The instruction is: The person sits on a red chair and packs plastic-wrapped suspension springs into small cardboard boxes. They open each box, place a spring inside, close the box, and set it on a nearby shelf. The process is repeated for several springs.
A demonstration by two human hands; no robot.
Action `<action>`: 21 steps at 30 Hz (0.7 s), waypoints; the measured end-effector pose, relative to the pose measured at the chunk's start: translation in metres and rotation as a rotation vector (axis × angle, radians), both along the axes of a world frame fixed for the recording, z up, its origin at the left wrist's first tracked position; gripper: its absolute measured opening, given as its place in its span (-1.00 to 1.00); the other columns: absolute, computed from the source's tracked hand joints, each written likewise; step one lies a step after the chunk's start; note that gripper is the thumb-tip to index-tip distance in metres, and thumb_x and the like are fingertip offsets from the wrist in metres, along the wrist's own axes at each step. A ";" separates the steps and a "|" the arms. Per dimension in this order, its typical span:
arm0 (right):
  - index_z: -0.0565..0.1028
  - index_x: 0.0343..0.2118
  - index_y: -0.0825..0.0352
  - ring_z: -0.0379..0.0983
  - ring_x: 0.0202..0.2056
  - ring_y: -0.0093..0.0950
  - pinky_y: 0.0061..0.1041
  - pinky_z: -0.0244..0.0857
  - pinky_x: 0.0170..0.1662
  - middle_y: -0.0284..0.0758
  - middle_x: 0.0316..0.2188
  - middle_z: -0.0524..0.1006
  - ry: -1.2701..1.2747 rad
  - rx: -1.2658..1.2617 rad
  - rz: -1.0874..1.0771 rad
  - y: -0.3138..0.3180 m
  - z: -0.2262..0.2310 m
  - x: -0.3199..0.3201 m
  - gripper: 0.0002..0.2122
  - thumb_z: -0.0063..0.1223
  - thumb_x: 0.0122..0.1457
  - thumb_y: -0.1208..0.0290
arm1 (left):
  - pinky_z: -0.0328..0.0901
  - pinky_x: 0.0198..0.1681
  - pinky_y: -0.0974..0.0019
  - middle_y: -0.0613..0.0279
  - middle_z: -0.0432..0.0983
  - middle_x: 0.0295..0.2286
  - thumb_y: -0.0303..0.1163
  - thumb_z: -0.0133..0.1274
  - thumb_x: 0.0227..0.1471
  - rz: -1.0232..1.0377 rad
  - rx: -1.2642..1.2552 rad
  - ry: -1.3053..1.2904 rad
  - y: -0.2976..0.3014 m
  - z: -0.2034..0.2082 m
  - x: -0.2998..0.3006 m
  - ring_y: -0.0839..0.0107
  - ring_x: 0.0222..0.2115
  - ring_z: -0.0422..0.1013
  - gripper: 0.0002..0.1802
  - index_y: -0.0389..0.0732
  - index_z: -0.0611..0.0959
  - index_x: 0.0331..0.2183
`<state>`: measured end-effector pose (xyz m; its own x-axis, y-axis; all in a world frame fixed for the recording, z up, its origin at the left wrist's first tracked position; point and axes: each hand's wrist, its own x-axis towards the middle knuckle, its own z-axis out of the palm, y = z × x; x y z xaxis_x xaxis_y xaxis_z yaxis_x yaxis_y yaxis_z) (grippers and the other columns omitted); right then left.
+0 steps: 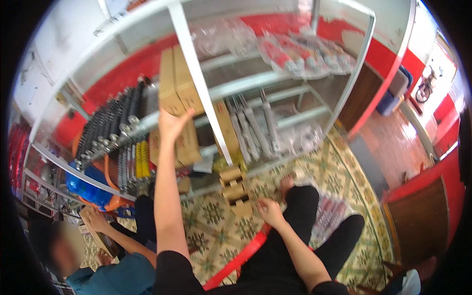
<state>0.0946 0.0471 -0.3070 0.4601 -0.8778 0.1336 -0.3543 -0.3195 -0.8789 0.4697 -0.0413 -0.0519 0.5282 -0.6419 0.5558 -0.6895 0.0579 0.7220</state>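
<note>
My left hand [173, 125] is raised to the display shelf, thumb spread, against the near ends of two long brown cardboard boxes [178, 81] lying side by side. Its fingers are partly hidden, but it looks to press on the boxes rather than wrap round them. Low in front of me, my right hand [270, 213] hovers near my knee with the fingers curled in; whether anything is between them cannot be made out. Just left of that hand, open-ended cardboard boxes [235, 189] stand on the patterned tile floor.
Black shock absorbers [110, 115] line the shelf's left part, with yellow-spring ones [142, 158] below. Grey fork tubes [253, 129] and plastic-wrapped red parts [307, 54] fill the right. A metal upright [196, 73] stands beside the boxes. At left, another person [113, 270] holds a long box [101, 233].
</note>
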 end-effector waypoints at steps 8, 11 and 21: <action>0.50 -0.17 0.43 0.48 -0.17 -0.13 -0.28 0.36 -0.07 -0.08 -0.23 0.53 0.064 -0.089 0.054 0.016 0.032 -0.075 -0.72 0.08 -0.01 0.58 | 0.16 -0.14 -0.02 -0.04 0.37 -0.41 -0.41 0.10 -0.09 0.126 0.026 -0.491 0.068 -0.197 -0.132 -0.01 -0.32 0.29 -0.74 -0.28 0.48 -0.30; 0.51 -0.27 0.39 0.47 -0.16 -0.15 -0.17 0.29 0.04 -0.13 -0.27 0.54 0.058 -0.176 0.025 0.028 0.029 -0.100 -0.79 0.08 -0.03 0.59 | 0.27 -0.15 0.06 0.04 0.44 -0.29 -0.37 0.21 -0.17 -0.182 0.735 -0.344 0.124 -0.308 -0.187 0.04 -0.26 0.40 -0.64 -0.21 0.51 -0.26; 0.53 -0.23 0.35 0.43 -0.08 -0.31 -0.22 0.15 0.19 -0.26 -0.18 0.52 0.050 -0.274 0.011 0.036 0.015 -0.112 -0.78 0.07 0.00 0.54 | 0.39 -0.19 0.09 0.05 0.56 -0.22 -0.45 0.26 -0.15 -0.355 1.238 -0.306 0.129 -0.379 -0.167 0.13 -0.21 0.48 -0.47 -0.19 0.55 -0.05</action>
<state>-0.0176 0.0833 -0.2920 0.4814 -0.8071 0.3418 -0.3904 -0.5466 -0.7408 0.3030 0.0881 -0.4310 0.1865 -0.8845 -0.4276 -0.9170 -0.3129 0.2472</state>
